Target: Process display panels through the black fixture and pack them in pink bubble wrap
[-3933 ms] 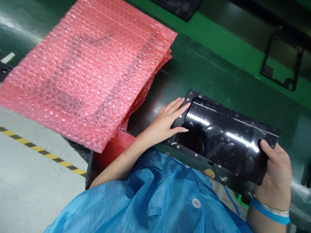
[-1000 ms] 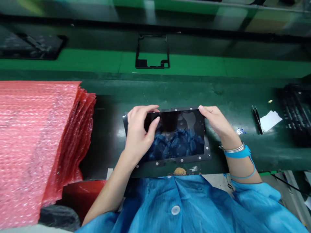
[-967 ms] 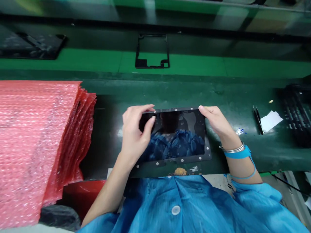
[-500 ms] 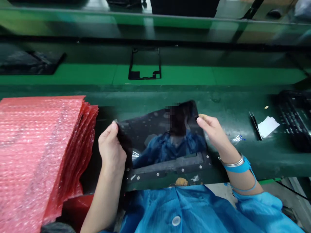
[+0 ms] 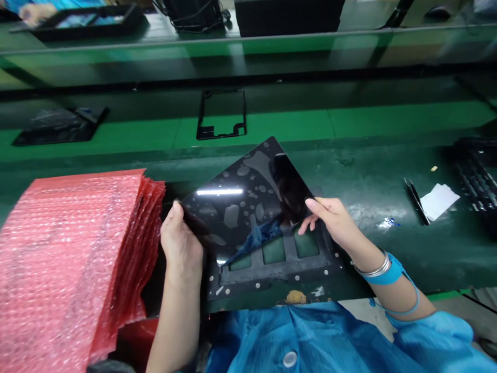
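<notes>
A glossy black screen panel point(image 5: 240, 191) is tilted between my two hands, its film marked with bubbles. My left hand point(image 5: 180, 241) grips its left corner, thumb on top. At the right edge, my right hand point(image 5: 324, 212) pinches the panel between thumb and fingers, with some fingertips showing below. Under the panel lies a dark frame-like fixture point(image 5: 272, 272) with rectangular openings and several small round studs; the panel hides its upper part.
Red bubble-wrap bags point(image 5: 77, 248) are stacked at the left. Tweezers point(image 5: 416, 201) and white paper point(image 5: 438, 201) lie to the right, near dark stacked parts point(image 5: 479, 181). Beyond are a thin black frame point(image 5: 200, 116) and a dark panel point(image 5: 58, 127). Another person's hand point(image 5: 37, 14) shows far left.
The panel has turned anticlockwise and tilted, its far corner rising, so more of the fixture's openings show. My right hand has moved slightly down and left. The view has shifted a little.
</notes>
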{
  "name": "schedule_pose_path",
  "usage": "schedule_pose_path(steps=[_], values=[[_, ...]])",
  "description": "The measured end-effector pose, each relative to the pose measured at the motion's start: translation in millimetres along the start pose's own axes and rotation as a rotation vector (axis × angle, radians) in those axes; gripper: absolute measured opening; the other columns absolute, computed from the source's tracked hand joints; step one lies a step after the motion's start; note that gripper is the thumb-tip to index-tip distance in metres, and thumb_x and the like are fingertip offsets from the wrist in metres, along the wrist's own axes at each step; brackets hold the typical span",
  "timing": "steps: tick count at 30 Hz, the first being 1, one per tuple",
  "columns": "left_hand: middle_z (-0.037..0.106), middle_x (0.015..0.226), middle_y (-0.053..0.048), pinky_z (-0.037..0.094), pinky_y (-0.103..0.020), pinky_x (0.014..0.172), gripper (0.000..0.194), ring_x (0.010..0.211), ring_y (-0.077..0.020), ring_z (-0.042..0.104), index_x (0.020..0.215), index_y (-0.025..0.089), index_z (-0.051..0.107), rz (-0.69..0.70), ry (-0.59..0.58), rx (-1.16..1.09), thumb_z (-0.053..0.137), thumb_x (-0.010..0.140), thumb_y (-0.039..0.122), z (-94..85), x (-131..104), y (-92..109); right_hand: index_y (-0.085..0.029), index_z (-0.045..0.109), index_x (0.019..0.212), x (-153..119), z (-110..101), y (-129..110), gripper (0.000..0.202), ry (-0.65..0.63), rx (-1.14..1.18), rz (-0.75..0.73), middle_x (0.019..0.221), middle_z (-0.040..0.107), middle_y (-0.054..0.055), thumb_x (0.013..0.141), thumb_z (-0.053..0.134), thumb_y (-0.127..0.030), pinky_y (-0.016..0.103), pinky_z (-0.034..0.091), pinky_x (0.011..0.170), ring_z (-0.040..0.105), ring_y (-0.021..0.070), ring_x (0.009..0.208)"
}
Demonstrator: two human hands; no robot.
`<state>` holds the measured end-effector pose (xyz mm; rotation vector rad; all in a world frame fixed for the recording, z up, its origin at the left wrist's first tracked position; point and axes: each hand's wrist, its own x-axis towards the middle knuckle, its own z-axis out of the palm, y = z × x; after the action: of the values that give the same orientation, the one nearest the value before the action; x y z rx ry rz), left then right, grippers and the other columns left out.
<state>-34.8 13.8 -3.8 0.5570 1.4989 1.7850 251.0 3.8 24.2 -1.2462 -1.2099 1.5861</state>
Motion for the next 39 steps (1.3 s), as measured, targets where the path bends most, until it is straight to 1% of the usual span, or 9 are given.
schedule_pose_path(steps=[3, 10, 18, 22, 26, 28, 34, 36, 39], values=[[0.073, 0.08, -0.003, 0.059, -0.03, 0.084, 0.038, 0.083, -0.0183, 0.071, 0.077, 0.016, 0.066, -0.091, -0.11, -0.044, 0.084, 0.071, 0.049, 2.4, -12, 6, -0.023, 0.048, 0.056, 3, -4, 5, 0.063, 0.109, 0.086, 0.0, 0.047, 0.064, 0.008, 0.069, 0.073, -0.079, 0.025, 0.043, 0.043, 0.066, 0.0208, 0.044], [0.072, 0.076, -0.001, 0.055, -0.022, 0.053, 0.047, 0.06, -0.0147, 0.069, 0.091, 0.015, 0.066, -0.303, -0.466, 0.047, 0.093, 0.062, 0.041, -6.5, -48, 13, -0.017, 0.065, 0.064, 8, -17, 14, 0.059, 0.24, 0.113, -0.053, 0.06, 0.072, 0.013, 0.07, 0.075, -0.075, 0.026, 0.045, 0.042, 0.066, 0.02, 0.045], [0.076, 0.076, -0.006, 0.056, -0.024, 0.053, 0.05, 0.06, -0.0215, 0.075, 0.094, 0.013, 0.064, -0.291, -0.5, 0.057, 0.091, 0.063, 0.041, 15.3, -49, 17, -0.016, 0.064, 0.057, 11, -27, 17, 0.06, 0.348, 0.142, -0.034, 0.063, 0.073, 0.018, 0.073, 0.075, -0.073, 0.026, 0.045, 0.044, 0.066, 0.0198, 0.048], [0.072, 0.075, -0.006, 0.048, -0.021, 0.049, 0.037, 0.06, -0.022, 0.075, 0.087, 0.011, 0.064, -0.294, -0.537, 0.058, 0.085, 0.067, 0.033, 44.5, -32, 21, -0.015, 0.07, 0.07, 6, -42, 14, 0.066, 0.363, 0.047, -0.088, 0.081, 0.077, 0.021, 0.088, 0.054, -0.076, 0.032, 0.053, 0.053, 0.073, 0.024, 0.062], [0.063, 0.074, -0.002, 0.04, -0.019, 0.047, 0.019, 0.061, -0.0203, 0.075, 0.076, 0.014, 0.053, -0.292, -0.484, 0.15, 0.071, 0.081, 0.016, 94.5, -4, 18, -0.016, 0.07, 0.122, -3, -52, 18, 0.065, 0.704, -0.239, -0.29, 0.092, 0.079, 0.012, 0.098, 0.042, -0.069, 0.034, 0.055, 0.062, 0.073, 0.0216, 0.067], [0.061, 0.075, -0.002, 0.04, -0.019, 0.048, 0.019, 0.06, -0.0182, 0.075, 0.076, 0.014, 0.05, -0.268, -0.468, 0.184, 0.065, 0.087, 0.011, 125.0, 13, 12, -0.017, 0.062, 0.137, -8, -53, 23, 0.063, 0.778, -0.391, -0.347, 0.095, 0.079, 0.011, 0.101, 0.039, -0.063, 0.036, 0.057, 0.068, 0.073, 0.0204, 0.068], [0.066, 0.082, -0.008, 0.049, -0.023, 0.059, 0.015, 0.071, -0.0236, 0.077, 0.092, 0.011, 0.059, -0.158, -0.463, 0.362, 0.072, 0.087, 0.016, 205.0, 70, -6, -0.018, 0.065, 0.133, -16, -42, 27, 0.04, 0.633, -0.733, -0.638, 0.095, 0.08, 0.008, 0.106, 0.04, -0.034, 0.029, 0.057, 0.068, 0.076, 0.0172, 0.071], [0.071, 0.091, -0.012, 0.055, -0.029, 0.07, 0.019, 0.085, -0.0267, 0.077, 0.104, 0.009, 0.065, -0.078, -0.455, 0.461, 0.071, 0.089, 0.019, 217.5, 90, -4, -0.02, 0.066, 0.132, -18, -37, 23, 0.036, 0.617, -0.817, -0.766, 0.094, 0.08, 0.006, 0.105, 0.041, -0.024, 0.028, 0.056, 0.067, 0.076, 0.0163, 0.07], [0.07, 0.122, -0.018, 0.051, -0.037, 0.098, 0.036, 0.121, -0.0286, 0.066, 0.127, 0.011, 0.064, 0.099, -0.357, 0.649, 0.062, 0.092, 0.016, 215.9, 120, 5, -0.019, 0.067, 0.129, -21, -33, 17, 0.034, 0.602, -0.886, -0.882, 0.093, 0.08, 0.007, 0.102, 0.045, -0.015, 0.026, 0.056, 0.064, 0.076, 0.0163, 0.07]])
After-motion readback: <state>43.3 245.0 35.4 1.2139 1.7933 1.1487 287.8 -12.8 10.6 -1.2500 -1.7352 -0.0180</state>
